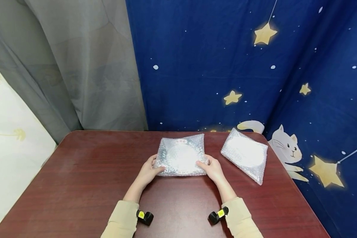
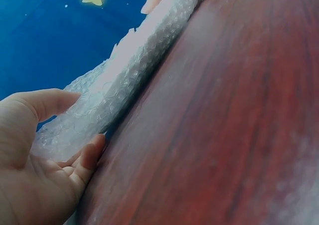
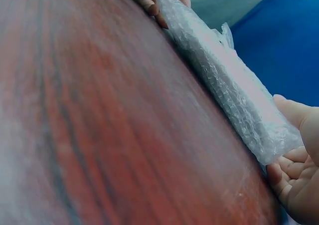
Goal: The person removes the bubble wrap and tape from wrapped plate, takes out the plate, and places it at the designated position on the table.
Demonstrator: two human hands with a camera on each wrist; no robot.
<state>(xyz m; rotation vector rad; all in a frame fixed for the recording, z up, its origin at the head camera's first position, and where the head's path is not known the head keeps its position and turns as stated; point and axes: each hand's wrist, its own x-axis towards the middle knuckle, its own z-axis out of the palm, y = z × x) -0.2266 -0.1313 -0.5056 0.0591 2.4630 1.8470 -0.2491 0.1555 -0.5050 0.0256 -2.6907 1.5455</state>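
Note:
A bubble-wrapped package (image 1: 181, 157) lies flat between both hands near the back of the table, with small red-marked labels at its far and near edges. My left hand (image 1: 148, 170) grips its left end, thumb on top and fingers curled beneath. On the opposite end my right hand (image 1: 212, 168) holds it the same way. In the left wrist view the package (image 2: 114, 78) shows a thick, bubbly near edge close over the table. The right wrist view has the right thumb and fingers around the corner of the package (image 3: 234, 93).
A second bubble-wrapped package (image 1: 245, 155) lies at an angle on the right of the reddish-brown table (image 1: 86, 185), near its back right corner. Behind the table hang a grey curtain (image 1: 92, 66) and a blue curtain (image 1: 196, 66) with stars.

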